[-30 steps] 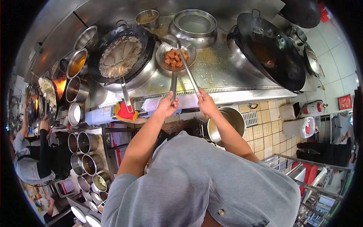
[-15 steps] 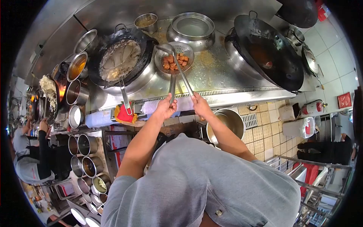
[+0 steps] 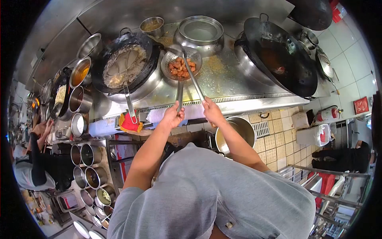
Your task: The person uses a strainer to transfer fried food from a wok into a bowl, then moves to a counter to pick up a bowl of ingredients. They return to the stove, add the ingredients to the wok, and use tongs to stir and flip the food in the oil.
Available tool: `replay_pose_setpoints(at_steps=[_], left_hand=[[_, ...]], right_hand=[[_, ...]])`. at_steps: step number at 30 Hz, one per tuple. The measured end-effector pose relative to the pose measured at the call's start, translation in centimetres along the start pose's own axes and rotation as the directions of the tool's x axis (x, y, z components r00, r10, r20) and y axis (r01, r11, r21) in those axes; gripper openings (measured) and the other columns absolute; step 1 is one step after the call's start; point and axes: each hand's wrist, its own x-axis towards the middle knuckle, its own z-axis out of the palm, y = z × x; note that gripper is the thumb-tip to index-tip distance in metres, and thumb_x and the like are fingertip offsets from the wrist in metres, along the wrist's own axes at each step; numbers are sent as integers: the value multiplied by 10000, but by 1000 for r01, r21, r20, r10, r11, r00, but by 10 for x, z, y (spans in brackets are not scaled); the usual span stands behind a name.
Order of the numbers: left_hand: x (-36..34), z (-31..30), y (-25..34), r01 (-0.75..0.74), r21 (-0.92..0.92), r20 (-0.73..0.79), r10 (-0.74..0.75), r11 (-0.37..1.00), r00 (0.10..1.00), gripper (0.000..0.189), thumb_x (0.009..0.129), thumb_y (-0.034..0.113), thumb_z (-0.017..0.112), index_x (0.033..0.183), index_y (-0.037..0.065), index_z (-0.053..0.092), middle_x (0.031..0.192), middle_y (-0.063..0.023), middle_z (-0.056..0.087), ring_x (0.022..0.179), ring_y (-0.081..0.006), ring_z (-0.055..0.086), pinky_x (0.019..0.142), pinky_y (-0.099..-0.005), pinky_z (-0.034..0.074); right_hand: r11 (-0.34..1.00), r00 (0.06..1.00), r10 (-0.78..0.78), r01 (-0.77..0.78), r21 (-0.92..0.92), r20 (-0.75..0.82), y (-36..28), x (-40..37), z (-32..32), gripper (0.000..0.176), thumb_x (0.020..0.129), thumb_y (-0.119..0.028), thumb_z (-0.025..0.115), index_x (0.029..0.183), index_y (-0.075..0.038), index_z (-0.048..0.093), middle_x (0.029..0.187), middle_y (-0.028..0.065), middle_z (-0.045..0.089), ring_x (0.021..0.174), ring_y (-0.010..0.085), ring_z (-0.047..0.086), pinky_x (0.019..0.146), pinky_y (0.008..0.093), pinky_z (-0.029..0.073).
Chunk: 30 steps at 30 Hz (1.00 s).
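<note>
My left hand (image 3: 173, 116) is closed around the handle of a perforated skimmer (image 3: 195, 55), which holds browned chunks of food (image 3: 181, 68), perhaps meat. In my right hand (image 3: 213, 112) is the long handle of a ladle (image 3: 192, 79). The ladle's bowl reaches over the far left rim of the skimmer, and its handle crosses above the chunks. Both tools are held over the steel stovetop (image 3: 217, 81). To their left, a black wok (image 3: 99, 79) contains frothing, bubbling liquid, with a wire strainer (image 3: 130, 104) lying in it, handle toward me.
A large tilted wok (image 3: 296, 67) stands on the right. Behind the skimmer are a round pot (image 3: 199, 44) and a small pot (image 3: 153, 28). A deep pot (image 3: 243, 137) sits below the counter edge. Several steel containers (image 3: 90, 153) line the left, where another person (image 3: 38, 167) works.
My hands and both tools stay almost in place, with the chunks slightly shifted in the skimmer. On the left, the other person's wok and hands have moved.
</note>
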Motion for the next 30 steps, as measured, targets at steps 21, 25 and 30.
replay_pose_setpoints(at_steps=[21, 25, 30], left_hand=[[4, -3, -3, -2, -52, 3, 2, 999, 1000, 232, 889, 299, 493, 942, 96, 396, 688, -64, 479, 507, -110, 396, 435, -218, 370], [2, 2, -4, -14, -22, 16, 15, 1000, 1000, 241, 891, 301, 489, 949, 89, 390, 686, -61, 479, 506, -106, 394, 432, -217, 367], [5, -2, -1, -7, -16, 33, 7, 1000, 999, 239, 898, 302, 476, 972, 97, 377, 682, -62, 476, 506, -107, 393, 435, -215, 367]], right_hand=[[946, 950, -254, 204, -251, -184, 45, 29, 3, 430, 913, -339, 386, 1230, -52, 435, 630, 157, 564, 518, 205, 561, 514, 330, 451], [984, 998, 26, -35, -177, -55, 35, 21, -2, 436, 910, -344, 398, 1242, -63, 425, 566, 132, 532, 412, 191, 508, 419, 332, 421], [905, 931, -305, 217, -367, -202, 34, 16, -3, 372, 912, -303, 381, 1203, -84, 460, 842, 259, 586, 684, 385, 596, 658, 403, 471]])
